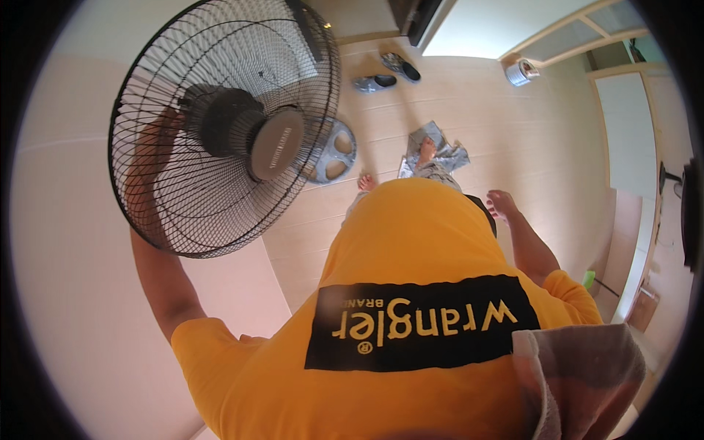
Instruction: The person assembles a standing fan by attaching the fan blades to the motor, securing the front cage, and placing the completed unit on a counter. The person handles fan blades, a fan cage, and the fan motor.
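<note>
A black electric fan (220,139) with a round wire cage and a grey hub fills the upper left. Behind the cage, my left hand (170,123) reaches up to the back of the motor housing and grips it. The wires and the housing cover much of its fingers. Below the fan's head, a round grey base (337,154) with cut-out openings rests on the floor, partly hidden by the cage. My right hand (501,205) hangs beside my hip, its fingers loosely bent and apart, holding nothing.
Grey slippers (385,73) lie on the tiled floor ahead. One bare foot is on a crumpled grey cloth (444,154). A white and brown cylindrical container (521,72) stands farther right. White cabinets (627,132) line the right side; a towel (587,374) drapes over my shoulder.
</note>
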A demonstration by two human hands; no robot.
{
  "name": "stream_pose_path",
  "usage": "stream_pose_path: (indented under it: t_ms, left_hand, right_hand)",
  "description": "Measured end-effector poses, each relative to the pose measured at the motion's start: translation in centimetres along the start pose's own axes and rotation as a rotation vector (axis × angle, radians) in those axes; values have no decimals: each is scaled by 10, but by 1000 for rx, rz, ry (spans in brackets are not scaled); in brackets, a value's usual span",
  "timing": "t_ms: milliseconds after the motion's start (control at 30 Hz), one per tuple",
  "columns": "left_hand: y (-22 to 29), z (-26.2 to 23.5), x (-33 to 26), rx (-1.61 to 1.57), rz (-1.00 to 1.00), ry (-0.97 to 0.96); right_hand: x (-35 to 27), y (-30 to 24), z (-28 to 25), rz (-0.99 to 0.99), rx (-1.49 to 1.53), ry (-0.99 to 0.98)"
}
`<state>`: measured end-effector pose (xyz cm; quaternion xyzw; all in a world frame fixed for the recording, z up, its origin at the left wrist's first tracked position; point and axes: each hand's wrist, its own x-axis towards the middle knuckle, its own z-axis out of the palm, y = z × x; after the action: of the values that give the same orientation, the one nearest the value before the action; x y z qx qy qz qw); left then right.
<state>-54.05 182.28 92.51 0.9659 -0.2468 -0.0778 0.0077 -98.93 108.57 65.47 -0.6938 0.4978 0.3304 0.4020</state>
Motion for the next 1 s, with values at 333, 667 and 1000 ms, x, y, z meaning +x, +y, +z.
stream_pose_path:
  t_ms: [333, 667, 1000]
  left_hand:
    - [19, -57, 11, -87, -406, -394]
    - [39, -46, -16, -160, -397, -245]
    - [56, -34, -8, -227, -367, -208]
  right_hand:
    - [-65, -204, 57, -846, -142, 61]
    - [-245, -373, 201, -1781, -508, -230]
    - [-220, -379, 238, -1767, -354, -168]
